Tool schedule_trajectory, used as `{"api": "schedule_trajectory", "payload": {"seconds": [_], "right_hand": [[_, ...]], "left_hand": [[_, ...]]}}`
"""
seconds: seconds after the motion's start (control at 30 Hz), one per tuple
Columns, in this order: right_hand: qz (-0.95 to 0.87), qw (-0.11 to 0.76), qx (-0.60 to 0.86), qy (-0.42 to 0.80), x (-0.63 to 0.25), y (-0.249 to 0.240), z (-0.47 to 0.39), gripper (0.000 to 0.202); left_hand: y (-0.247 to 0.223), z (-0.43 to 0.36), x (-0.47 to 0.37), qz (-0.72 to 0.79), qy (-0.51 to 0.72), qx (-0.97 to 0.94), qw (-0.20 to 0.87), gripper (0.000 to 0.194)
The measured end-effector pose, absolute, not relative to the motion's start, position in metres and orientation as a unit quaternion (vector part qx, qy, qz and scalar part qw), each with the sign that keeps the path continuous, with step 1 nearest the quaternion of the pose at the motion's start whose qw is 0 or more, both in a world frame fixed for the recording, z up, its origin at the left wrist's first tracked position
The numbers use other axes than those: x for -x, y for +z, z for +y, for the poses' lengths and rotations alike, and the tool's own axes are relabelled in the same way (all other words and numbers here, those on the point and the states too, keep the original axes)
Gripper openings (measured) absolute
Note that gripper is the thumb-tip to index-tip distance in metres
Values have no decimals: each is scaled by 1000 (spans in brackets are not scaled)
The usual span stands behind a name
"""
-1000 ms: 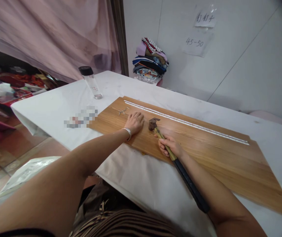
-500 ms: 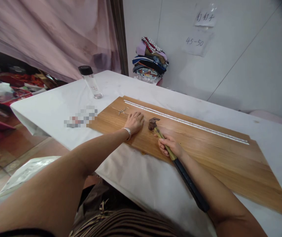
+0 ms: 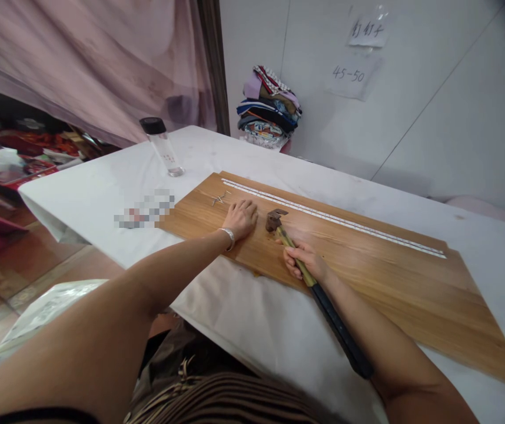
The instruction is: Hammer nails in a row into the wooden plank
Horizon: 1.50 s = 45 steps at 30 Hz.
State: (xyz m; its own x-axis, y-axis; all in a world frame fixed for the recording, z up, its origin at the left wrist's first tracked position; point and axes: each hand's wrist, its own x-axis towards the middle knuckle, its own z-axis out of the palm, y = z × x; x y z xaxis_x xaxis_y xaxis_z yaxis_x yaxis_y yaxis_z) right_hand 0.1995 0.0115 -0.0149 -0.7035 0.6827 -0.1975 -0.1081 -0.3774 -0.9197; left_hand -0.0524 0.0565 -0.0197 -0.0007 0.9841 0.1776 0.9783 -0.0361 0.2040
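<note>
A long wooden board [image 3: 367,277] lies on the white table. My left hand [image 3: 241,219] rests palm down on its left part, fingers laid on the wood, holding nothing. In my right hand [image 3: 303,260] is a claw hammer [image 3: 334,324], gripped on the yellow part of the handle near the head. The rusty head is just above or on the board, right of my left hand; contact is unclear. Several nails [image 3: 221,198] lie beyond my left hand. A white measuring strip [image 3: 332,219] runs along the board's far edge.
The white table [image 3: 89,176] bears a clear bottle [image 3: 164,150] with a black lid at the back left. Near the board's left end is a pixelated item [image 3: 144,211]. Folded clothes [image 3: 270,109] are stacked behind the table, by the wall.
</note>
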Motion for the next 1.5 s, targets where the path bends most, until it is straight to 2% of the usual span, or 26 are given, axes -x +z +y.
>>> {"api": "schedule_trajectory", "payload": {"seconds": [1.5], "right_hand": [[-501, 243, 294, 777, -199, -16, 13, 52]], "left_hand": [[-20, 56, 53, 693, 145, -706, 18, 34]]}}
